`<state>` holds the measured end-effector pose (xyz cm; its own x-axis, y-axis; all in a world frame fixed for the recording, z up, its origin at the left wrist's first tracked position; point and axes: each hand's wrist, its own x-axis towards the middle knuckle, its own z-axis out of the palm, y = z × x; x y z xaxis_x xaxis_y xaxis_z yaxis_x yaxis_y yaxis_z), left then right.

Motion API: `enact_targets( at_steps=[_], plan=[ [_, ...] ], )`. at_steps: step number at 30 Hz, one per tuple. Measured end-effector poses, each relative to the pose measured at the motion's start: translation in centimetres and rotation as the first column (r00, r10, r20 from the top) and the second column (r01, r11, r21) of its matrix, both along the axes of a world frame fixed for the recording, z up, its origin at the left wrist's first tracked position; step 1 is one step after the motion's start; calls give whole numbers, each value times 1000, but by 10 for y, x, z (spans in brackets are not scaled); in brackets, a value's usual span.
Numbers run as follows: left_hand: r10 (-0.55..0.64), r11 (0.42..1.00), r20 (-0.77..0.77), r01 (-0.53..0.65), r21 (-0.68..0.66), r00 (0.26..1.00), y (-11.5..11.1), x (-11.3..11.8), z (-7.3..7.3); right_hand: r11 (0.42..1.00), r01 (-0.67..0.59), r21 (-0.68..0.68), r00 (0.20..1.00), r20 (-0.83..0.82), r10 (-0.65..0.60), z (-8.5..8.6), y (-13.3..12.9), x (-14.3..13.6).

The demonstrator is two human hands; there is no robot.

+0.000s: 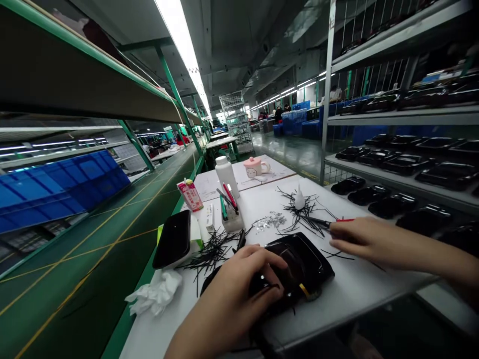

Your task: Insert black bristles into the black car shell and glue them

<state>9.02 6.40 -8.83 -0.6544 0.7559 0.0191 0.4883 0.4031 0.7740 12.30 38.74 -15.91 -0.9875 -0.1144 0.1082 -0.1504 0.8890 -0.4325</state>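
Note:
A glossy black model car body (299, 254) lies on the white table in front of me. My left hand (250, 279) is over its near left part, with fingers curled and thumb against it, steadying it. Whether a small part is pinched there too is hidden. A yellow strip (305, 291) shows at the body's near edge. Off to the right, my right hand (355, 237) is closed on a slim red-and-black tool (322, 222), its dark tip pointing left over loose black strips (295, 207). The tool's exact kind is unclear.
More black strips (215, 247) and small silvery bits (271, 222) lie around. Nearby are a pen holder (232, 222), white bottle (226, 174), nozzle bottle (299, 199), pink-lidded mug (253, 168), phone (172, 237) and crumpled tissue (157, 294). A rack (331, 85) with black car bodies stands right.

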Motion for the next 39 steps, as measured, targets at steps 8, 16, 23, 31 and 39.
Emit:
enact_targets(
  at_steps=[8, 16, 23, 31, 39],
  plan=[
    [11, 993, 195, -33, 114, 981, -18, -6, -5, 987, 8, 162, 997, 75, -20, -8, -7, -31],
    [-47, 965, 176, -1, 263, 983, -24, -9, -6, 989, 79, 128, 994, 70, -88, 28, 23, -55],
    [-83, 952, 198, 18, 306, 977, -22, -7, -7, 984, 102, 145, 988, 101, -117, 5, 21, -45],
    [-116, 929, 234, 22, 370, 965, -22, -11, -11, 969, 139, 204, 980, 112, -164, 3, 33, -31],
    [-169, 898, 371, -12, 439, 913, -26, -12, -9, 970, -162, 182, 986, 60, 154, 24, -14, -51]
  ],
)
